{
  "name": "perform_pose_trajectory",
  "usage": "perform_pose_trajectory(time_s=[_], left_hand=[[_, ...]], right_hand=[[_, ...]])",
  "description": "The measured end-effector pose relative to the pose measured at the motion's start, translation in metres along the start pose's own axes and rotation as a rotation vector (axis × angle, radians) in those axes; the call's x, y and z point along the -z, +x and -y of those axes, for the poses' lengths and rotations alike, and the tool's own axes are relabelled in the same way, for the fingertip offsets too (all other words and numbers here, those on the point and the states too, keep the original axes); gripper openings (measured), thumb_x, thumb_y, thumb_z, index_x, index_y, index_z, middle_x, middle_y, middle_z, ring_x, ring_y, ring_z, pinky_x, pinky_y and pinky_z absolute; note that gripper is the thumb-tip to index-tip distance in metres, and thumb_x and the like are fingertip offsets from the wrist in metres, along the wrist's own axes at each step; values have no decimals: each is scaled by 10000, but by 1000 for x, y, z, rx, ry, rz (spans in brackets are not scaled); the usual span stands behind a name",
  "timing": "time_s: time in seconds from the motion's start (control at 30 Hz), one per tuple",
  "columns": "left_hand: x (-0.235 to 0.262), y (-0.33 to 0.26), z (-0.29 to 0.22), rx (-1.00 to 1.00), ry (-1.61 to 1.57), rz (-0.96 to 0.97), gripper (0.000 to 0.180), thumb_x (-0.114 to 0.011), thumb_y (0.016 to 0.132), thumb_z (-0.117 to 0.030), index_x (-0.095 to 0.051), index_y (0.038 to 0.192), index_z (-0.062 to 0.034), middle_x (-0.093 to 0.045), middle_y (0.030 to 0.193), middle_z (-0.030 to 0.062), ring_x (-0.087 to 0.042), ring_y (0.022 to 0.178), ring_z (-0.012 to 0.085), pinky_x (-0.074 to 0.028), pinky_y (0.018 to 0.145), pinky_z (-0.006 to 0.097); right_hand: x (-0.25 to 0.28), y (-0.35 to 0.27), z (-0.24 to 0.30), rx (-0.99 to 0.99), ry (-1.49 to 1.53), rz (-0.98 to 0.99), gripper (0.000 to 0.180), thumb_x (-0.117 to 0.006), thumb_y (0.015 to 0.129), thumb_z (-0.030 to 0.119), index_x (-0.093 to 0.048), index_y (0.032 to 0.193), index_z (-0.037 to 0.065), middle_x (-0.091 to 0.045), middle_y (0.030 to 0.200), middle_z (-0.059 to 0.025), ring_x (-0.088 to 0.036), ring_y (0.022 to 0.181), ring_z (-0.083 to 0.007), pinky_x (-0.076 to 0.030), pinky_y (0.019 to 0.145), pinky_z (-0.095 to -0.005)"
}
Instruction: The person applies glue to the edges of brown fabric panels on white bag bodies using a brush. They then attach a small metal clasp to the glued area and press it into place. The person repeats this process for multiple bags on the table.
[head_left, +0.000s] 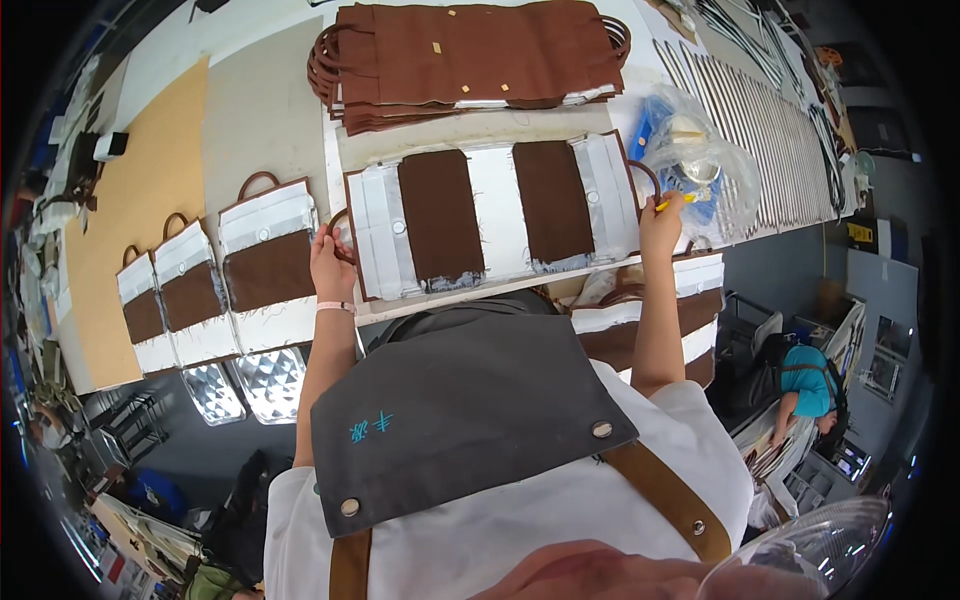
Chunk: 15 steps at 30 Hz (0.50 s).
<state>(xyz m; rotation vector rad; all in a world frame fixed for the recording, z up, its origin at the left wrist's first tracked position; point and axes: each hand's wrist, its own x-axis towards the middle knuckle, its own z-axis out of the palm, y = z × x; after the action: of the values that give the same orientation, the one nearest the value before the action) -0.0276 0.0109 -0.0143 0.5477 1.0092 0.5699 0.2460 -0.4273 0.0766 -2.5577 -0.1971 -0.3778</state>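
Panel [530,205] on pale worktable [560,125]; brown stack [480,55] beyond; person in teal [808,380].

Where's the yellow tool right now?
Head view, right of centre: the yellow tool is in the right hand, by the clear plastic bag and a brown loop handle.

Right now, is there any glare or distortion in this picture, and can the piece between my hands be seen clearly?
Head view: black, round rim, with the surroundings stretched toward it; bright glints on the silvery faceted panels and the clear curved lens; the brown-and-white piece looks reasonably sharp, its frayed threads visible.
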Motion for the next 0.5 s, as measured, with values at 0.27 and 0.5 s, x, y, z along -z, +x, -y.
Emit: perform_pose_trajectory(time_s=[0.27,0.5], left_hand=[[-8,-2,5,20,24,-55,296,-374,979,-103,-472,1259,-103,-578,951,33,-450,646,68,-427,593,219],[-7,-2,0,14,100,-2,302,-373,983,-112,-465,1271,-96,-574,971,33,-446,648,72,-427,594,221]], right_hand=[[-3,-6,14,95,-109,1,268,-601,831,80,-463,1053,21,-590,825,-215,-584,761,-415,-455,639,-451],[23,-10,46,505,-67,-83,265,-572,868,125,-524,1107,21,-620,855,-162,-582,751,-341,-458,670,-408]])
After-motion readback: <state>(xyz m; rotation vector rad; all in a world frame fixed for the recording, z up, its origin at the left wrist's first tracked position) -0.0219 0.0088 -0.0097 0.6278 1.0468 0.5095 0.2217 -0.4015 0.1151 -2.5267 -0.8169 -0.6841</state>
